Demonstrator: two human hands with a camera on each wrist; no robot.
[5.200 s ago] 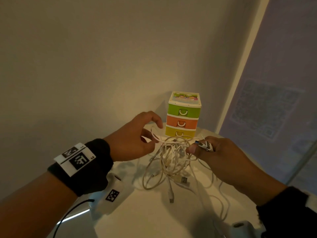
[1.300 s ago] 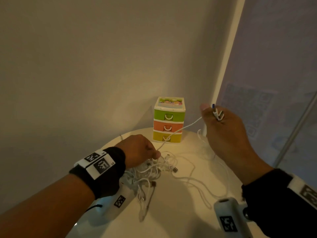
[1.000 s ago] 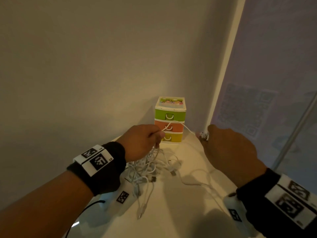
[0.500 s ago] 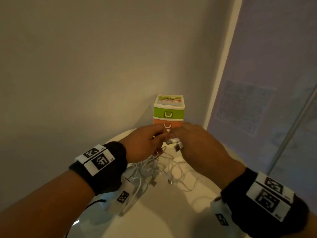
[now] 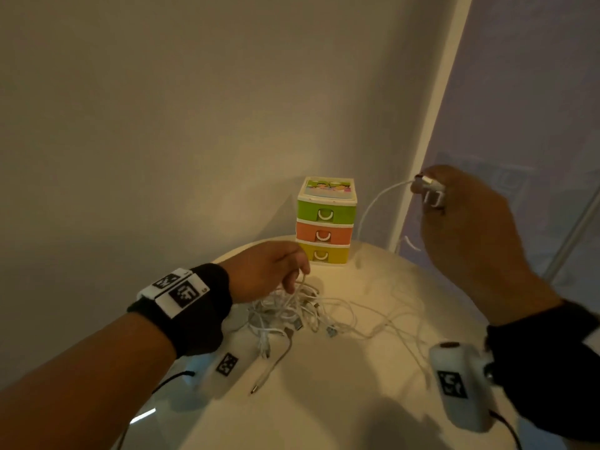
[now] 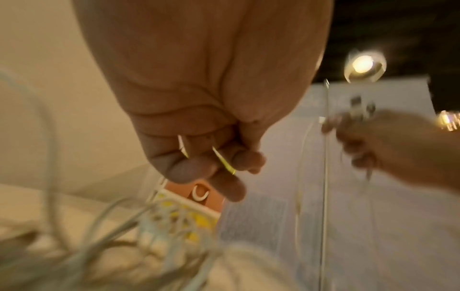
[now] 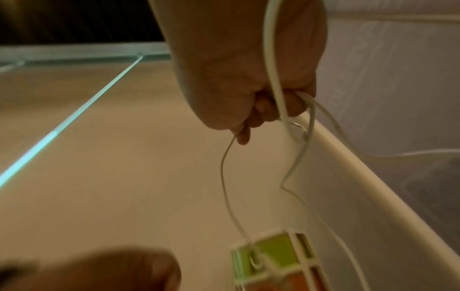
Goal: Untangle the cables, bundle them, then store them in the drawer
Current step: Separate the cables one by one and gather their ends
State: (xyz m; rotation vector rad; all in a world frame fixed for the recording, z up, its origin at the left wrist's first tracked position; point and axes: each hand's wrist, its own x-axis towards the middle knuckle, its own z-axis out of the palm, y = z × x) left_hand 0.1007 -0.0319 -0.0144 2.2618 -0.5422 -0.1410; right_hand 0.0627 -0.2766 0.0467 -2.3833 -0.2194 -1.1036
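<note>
On the white round table (image 5: pixel 341 401), toward its middle: one tangled heap of white cables (image 5: pixel 292 315), loose strands and plug ends trailing toward the near edge and the right edge. At the far edge, against the wall: one small drawer unit (image 5: pixel 325 222), three drawers stacked, green over orange over yellow, each with a white handle, all closed. Left hand (image 5: pixel 266 271): low over the heap, fingers curled down, pinching strands of the cables; the left wrist view shows thin cable passing between the curled fingers (image 6: pixel 199 169). Right hand (image 5: pixel 467 228): raised above the right edge of the table, well apart from the heap, fingers closed round cable plug ends (image 5: pixel 428 190); one white cable (image 5: pixel 373 203) arcs from its fingertips down to the table just right of the drawer unit; the right wrist view shows further strands hanging from the closed fist (image 7: pixel 248 88). Both wrists: black bands with printed markers. Cables not yet bundled.
</note>
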